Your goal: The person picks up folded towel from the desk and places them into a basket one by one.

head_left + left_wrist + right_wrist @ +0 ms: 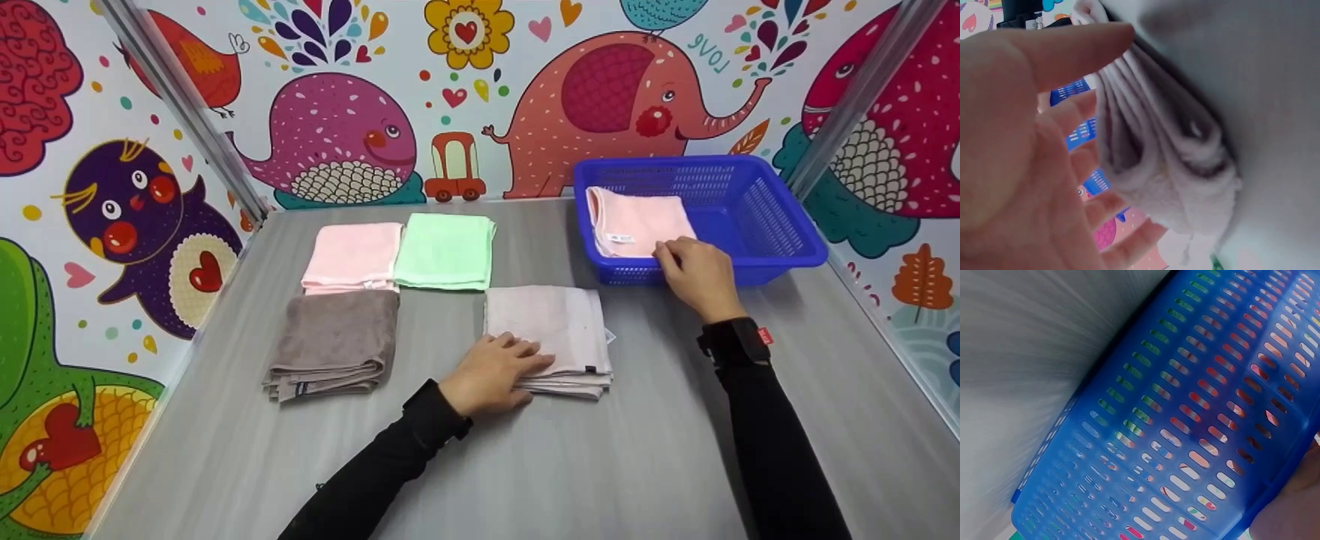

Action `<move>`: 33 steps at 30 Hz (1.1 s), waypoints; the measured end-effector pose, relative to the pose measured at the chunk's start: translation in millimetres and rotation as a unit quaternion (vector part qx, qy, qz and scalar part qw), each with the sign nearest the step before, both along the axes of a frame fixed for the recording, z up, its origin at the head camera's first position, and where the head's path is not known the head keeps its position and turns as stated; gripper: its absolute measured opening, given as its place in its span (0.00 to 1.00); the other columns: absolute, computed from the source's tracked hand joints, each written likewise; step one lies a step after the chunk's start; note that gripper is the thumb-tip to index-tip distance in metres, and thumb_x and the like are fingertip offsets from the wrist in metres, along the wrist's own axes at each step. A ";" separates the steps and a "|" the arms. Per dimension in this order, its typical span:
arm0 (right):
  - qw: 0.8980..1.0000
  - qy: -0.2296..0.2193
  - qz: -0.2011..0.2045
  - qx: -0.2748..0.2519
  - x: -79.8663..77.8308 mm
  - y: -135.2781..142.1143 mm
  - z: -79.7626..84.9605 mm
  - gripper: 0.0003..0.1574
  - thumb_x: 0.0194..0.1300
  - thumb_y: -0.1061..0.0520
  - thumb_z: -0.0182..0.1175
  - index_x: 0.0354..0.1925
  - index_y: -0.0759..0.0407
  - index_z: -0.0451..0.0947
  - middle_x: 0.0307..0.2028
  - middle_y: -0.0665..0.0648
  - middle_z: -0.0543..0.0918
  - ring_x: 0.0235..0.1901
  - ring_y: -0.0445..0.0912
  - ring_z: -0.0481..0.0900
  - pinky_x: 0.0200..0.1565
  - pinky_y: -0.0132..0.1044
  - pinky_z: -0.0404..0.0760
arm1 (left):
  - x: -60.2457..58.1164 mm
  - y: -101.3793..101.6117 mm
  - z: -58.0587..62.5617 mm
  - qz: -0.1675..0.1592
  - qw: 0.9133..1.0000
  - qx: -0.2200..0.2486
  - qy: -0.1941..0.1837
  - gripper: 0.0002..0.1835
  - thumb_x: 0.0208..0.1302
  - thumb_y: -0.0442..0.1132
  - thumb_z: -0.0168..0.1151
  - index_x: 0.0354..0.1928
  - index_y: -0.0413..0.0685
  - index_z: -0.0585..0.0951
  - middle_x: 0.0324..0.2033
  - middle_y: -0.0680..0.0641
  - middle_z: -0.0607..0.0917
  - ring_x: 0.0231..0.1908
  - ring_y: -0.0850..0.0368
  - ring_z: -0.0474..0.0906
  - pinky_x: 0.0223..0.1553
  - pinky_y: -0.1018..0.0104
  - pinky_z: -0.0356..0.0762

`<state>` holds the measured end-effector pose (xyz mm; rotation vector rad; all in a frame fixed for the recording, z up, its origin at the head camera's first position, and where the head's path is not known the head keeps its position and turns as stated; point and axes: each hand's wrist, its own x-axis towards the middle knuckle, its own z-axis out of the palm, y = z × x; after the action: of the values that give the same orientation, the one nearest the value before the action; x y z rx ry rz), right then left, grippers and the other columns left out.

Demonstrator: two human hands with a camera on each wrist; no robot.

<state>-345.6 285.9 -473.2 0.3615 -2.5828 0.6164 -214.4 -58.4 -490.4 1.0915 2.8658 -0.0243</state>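
My left hand [491,375] rests on the near left part of a stack of folded pale pinkish-grey towels [551,322]. Its fingers lie extended over the top; the thumb [1081,53] is beside the layered folds [1151,129] in the left wrist view. At the front rim of the blue basket [780,262], my right hand [697,274] curls its fingers at the near right corner of a folded pink towel [645,217] lying inside. The right wrist view shows mostly the slotted basket wall [1185,394], with part of the right hand [1292,500] beside the rim; its fingertips are hidden.
Left of the pale stack lie a folded pink towel [352,255], a mint green towel [446,251] and a stack of brown-grey towels [334,337] on the grey table [600,465]. Cartoon-printed walls [465,97] with metal corner posts [202,112] enclose the back and sides.
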 end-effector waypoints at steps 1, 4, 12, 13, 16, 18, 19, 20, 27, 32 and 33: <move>1.000 0.001 0.001 0.000 0.1 0.3 0.4 0.24 0.78 0.52 0.54 0.30 0.65 0.85 0.27 0.64 0.83 0.29 0.63 0.82 0.33 0.57 0.73 | -0.3 0.1 0.2 -0.001 1.000 0.002 -0.002 0.33 0.69 0.57 0.64 0.75 0.68 0.71 0.70 0.54 0.76 0.67 0.48 0.72 0.65 0.51 0.73; 1.000 -0.005 0.006 -0.020 2.9 -0.6 3.9 0.22 0.77 0.53 0.56 0.32 0.67 0.86 0.30 0.66 0.86 0.32 0.64 0.83 0.37 0.59 0.75 | -4.9 -0.5 1.3 -0.004 1.000 0.026 -0.013 0.30 0.72 0.60 0.60 0.74 0.67 0.73 0.69 0.53 0.78 0.66 0.48 0.73 0.64 0.51 0.74; 0.992 0.030 -0.004 -0.124 30.5 -19.7 24.6 0.12 0.69 0.57 0.65 0.43 0.66 0.85 0.36 0.67 0.84 0.40 0.61 0.79 0.43 0.52 0.72 | -26.0 -11.2 3.9 0.143 0.973 0.182 0.012 0.30 0.76 0.56 0.56 0.72 0.50 0.75 0.62 0.40 0.81 0.61 0.41 0.78 0.60 0.45 0.79; 0.991 0.038 -0.001 -0.126 36.7 -24.3 24.7 0.11 0.69 0.57 0.65 0.41 0.66 0.84 0.35 0.66 0.83 0.37 0.59 0.79 0.42 0.50 0.71 | -27.5 -13.4 3.0 0.172 0.966 0.193 0.008 0.32 0.75 0.57 0.57 0.73 0.47 0.73 0.62 0.38 0.80 0.62 0.39 0.78 0.60 0.44 0.79; 0.994 0.004 0.029 -0.102 55.6 -38.4 18.5 0.14 0.71 0.52 0.65 0.35 0.63 0.84 0.29 0.60 0.84 0.30 0.53 0.79 0.37 0.46 0.73 | -29.8 -19.2 -0.2 0.233 0.949 0.212 -0.025 0.39 0.73 0.61 0.58 0.75 0.41 0.68 0.64 0.31 0.78 0.61 0.32 0.78 0.61 0.41 0.78; 0.995 -0.063 0.053 -0.062 64.8 -46.3 10.1 0.19 0.73 0.47 0.64 0.36 0.62 0.85 0.29 0.59 0.86 0.30 0.53 0.81 0.37 0.48 0.77 | -30.6 -21.8 -2.7 0.248 0.943 0.218 -0.048 0.44 0.72 0.62 0.59 0.77 0.38 0.65 0.63 0.27 0.77 0.60 0.30 0.78 0.62 0.40 0.77; 0.992 -0.102 0.059 -0.039 68.3 -49.5 5.6 0.22 0.73 0.44 0.62 0.39 0.63 0.86 0.30 0.59 0.87 0.32 0.54 0.82 0.39 0.50 0.79 | -30.6 -22.2 -4.1 0.251 0.940 0.222 -0.058 0.45 0.71 0.62 0.60 0.77 0.37 0.63 0.63 0.26 0.77 0.59 0.29 0.78 0.61 0.40 0.77; 0.988 -0.142 0.064 -0.018 70.5 -52.5 1.3 0.27 0.74 0.41 0.61 0.43 0.65 0.85 0.33 0.62 0.88 0.35 0.57 0.84 0.42 0.53 0.81 | -30.5 -22.4 -5.5 0.251 0.939 0.228 -0.066 0.47 0.70 0.61 0.62 0.78 0.37 0.61 0.62 0.25 0.77 0.59 0.28 0.78 0.61 0.39 0.77; 0.950 -0.294 0.101 0.017 72.3 -78.5 -20.5 0.54 0.68 0.35 0.64 0.70 0.77 0.65 0.61 0.79 0.78 0.62 0.70 0.77 0.64 0.64 0.75 | -29.5 -17.0 -13.9 0.228 0.926 0.282 -0.109 0.50 0.65 0.52 0.70 0.79 0.37 0.57 0.68 0.22 0.70 0.62 0.25 0.74 0.66 0.37 0.73; 0.947 -0.292 0.137 0.010 73.7 -96.6 -28.6 0.56 0.67 0.45 0.69 0.73 0.80 0.56 0.60 0.82 0.77 0.60 0.70 0.78 0.64 0.63 0.75 | -30.2 -14.9 -15.3 0.208 0.917 0.314 -0.129 0.46 0.64 0.46 0.71 0.78 0.42 0.60 0.69 0.24 0.70 0.65 0.28 0.73 0.66 0.38 0.72; 0.947 -0.289 0.138 0.009 74.0 -98.4 -29.1 0.55 0.67 0.47 0.69 0.73 0.80 0.55 0.61 0.83 0.76 0.60 0.71 0.78 0.64 0.63 0.75 | -30.3 -14.8 -15.3 0.205 0.917 0.316 -0.133 0.45 0.64 0.45 0.71 0.78 0.42 0.60 0.69 0.24 0.70 0.65 0.28 0.73 0.67 0.38 0.72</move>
<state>-271.6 187.4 -502.3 0.6361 -3.1242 0.9083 -244.7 -73.2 -505.7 0.4511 2.8259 1.0451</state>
